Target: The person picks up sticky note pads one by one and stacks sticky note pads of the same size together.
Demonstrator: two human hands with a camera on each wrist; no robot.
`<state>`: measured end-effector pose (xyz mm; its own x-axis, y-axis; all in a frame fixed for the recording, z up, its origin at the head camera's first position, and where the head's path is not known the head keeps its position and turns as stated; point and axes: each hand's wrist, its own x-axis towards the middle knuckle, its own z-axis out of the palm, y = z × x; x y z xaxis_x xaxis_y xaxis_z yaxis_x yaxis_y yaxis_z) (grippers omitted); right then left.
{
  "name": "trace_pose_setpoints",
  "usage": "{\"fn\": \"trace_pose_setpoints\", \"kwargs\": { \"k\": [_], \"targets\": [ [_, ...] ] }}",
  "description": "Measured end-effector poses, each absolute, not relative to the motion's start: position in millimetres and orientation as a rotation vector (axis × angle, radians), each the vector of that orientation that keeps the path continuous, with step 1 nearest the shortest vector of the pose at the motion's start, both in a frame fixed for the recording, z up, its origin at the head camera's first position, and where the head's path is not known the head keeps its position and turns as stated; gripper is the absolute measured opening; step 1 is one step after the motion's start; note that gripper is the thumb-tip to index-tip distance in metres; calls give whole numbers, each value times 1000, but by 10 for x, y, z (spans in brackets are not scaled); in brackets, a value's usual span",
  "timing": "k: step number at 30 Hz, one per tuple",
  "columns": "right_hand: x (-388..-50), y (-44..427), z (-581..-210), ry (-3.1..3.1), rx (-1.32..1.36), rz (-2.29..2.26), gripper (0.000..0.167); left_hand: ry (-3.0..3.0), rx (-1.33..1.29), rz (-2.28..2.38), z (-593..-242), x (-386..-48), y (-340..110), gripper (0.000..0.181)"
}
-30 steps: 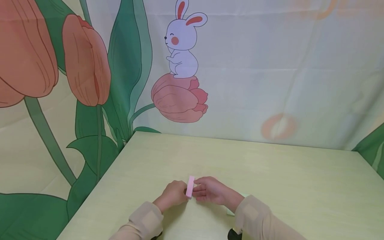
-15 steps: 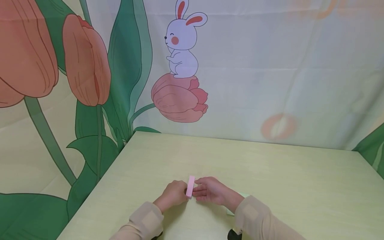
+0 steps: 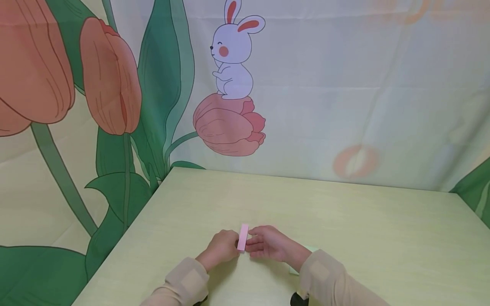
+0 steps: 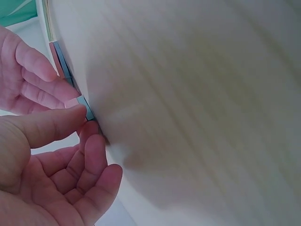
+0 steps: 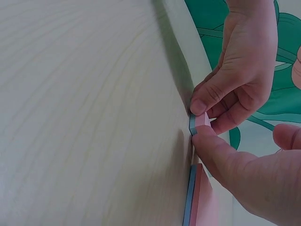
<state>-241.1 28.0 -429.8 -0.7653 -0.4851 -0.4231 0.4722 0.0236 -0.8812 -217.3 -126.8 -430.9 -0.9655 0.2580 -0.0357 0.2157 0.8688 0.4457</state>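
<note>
A small block [image 3: 243,237], pink on top, stands between the two hands over the pale table [image 3: 344,221]. In the wrist views a blue layer [image 5: 192,124] shows along its table side. My left hand [image 3: 221,246] pinches one end of it with the thumb; the tip of the opposing finger is mostly hidden. From the other side, my right hand [image 3: 269,243] touches the block with extended fingers. Close to the right hand lies a second layered piece [image 5: 200,197], pink and blue in the right wrist view.
A pale green edge [image 3: 294,270] peeks out from under the right forearm in the head view. Behind the table hangs a cloth backdrop [image 3: 306,106] printed with tulips and a rabbit. The table's back edge meets this cloth.
The block's top has tilted very slightly in the head view. Both hands stay almost where they were.
</note>
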Motion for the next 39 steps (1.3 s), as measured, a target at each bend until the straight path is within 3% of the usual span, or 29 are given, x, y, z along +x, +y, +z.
{"fn": "trace_pose_setpoints", "kwargs": {
  "k": [15,28,35,39],
  "targets": [
    [-2343,428,-4115,1705,-47,-1784,52,2895,358,668,-4239,-2119,-1367,19],
    [-2300,512,-4131,1699,-79,-1772,53,2824,375,712,-4264,-2145,-1384,20],
    [-2214,556,-4157,1696,-87,-1767,39,2781,373,733,-4260,-2165,-1381,27],
    [-2135,593,-4150,1664,-105,-1764,43,2751,349,744,-4249,-2174,-1376,28]
  ]
}}
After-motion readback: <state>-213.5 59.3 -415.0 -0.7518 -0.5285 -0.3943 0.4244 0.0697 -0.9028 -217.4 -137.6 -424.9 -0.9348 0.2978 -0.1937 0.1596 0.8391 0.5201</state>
